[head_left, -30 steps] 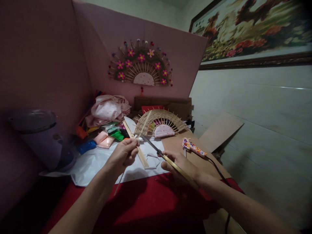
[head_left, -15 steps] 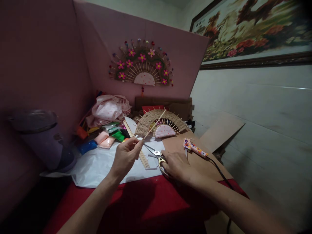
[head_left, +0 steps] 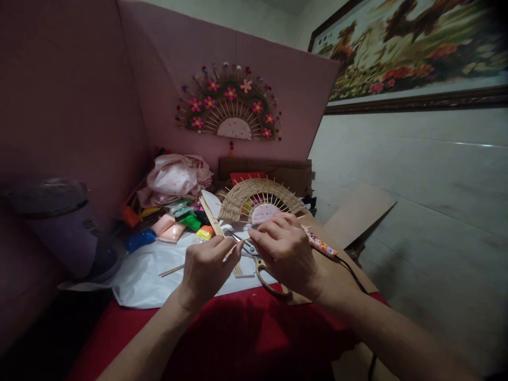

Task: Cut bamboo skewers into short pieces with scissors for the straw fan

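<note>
My left hand (head_left: 210, 264) is closed on a thin wooden stick (head_left: 171, 271), whose end pokes out to the left. Close beside it, my right hand (head_left: 283, 248) pinches with its fingertips at the stick's other end. Beneath the hands lie scissors (head_left: 264, 275) with gold-coloured handles, partly covered by my right hand. A bundle of sticks (head_left: 212, 217) rests on the white sheet behind my left hand. The woven half-round fan (head_left: 238, 201), with a pink spotted centre, stands beyond my hands, and my right fingers overlap its lower edge in the view.
A flower-patterned glue gun (head_left: 321, 243) with a black cord lies right on brown cardboard (head_left: 349, 278). Coloured clay packets (head_left: 172, 232) and pink cloth (head_left: 174, 177) are at left. A finished flowered fan (head_left: 232, 95) hangs on the pink board. A lilac bin (head_left: 65, 233) stands far left.
My right hand has left the scissors and moved up to the stick. The stick, earlier slanting up to the right from my left hand, now lies crosswise between both hands.
</note>
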A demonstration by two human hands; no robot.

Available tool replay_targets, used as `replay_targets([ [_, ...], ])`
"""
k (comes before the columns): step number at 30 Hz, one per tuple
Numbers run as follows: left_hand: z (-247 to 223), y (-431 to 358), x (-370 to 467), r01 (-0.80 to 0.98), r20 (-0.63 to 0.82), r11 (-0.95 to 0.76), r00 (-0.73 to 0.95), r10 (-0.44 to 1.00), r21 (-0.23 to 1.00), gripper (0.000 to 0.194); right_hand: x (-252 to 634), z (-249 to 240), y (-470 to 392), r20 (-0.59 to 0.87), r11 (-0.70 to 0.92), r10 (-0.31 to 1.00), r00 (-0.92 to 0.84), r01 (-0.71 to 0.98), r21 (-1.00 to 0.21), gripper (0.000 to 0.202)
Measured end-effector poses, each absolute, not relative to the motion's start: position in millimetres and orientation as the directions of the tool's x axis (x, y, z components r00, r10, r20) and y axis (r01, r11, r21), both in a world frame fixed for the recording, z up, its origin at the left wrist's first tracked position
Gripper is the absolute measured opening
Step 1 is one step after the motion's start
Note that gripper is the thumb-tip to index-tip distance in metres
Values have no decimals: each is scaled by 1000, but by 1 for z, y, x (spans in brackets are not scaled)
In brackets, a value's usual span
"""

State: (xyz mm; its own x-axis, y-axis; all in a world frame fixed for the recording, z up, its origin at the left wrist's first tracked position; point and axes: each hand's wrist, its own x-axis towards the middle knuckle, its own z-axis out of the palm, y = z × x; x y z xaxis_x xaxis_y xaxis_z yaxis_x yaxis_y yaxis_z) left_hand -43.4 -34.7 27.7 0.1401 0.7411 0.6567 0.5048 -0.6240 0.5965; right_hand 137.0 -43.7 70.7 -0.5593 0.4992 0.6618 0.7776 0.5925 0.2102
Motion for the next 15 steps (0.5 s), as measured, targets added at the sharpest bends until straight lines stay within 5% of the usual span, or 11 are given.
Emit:
replay_targets([
  [9,25,-35,-42,433,603,-575,88,793,694,17,141,68,-38,623,636,521,-584,752,173,30],
  [15,22,-33,-39,497,599,-546,63,798,675,21,124,56,-40,600,527,578,-553,814,244,27],
])
